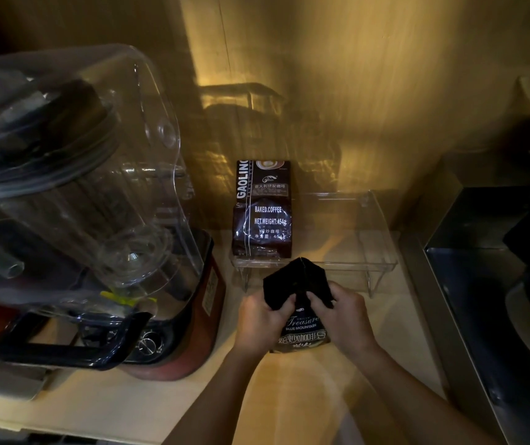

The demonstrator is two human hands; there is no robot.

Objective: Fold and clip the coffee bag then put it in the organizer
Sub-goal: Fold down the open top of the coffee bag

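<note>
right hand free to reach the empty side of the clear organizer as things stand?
Probably not yet: the right hand and left hand both grip the coffee bag. The organizer sits just beyond, nothing between.

dim, warm yellow light falls on a wooden wall [369,75] at the far side. a pale wooden counter [103,403] runs along the near side, with a dark metal sink [488,284] at right.

Kitchen; blender [90,200] on wooden counter [193,396]; stove [498,284] beside.
</note>
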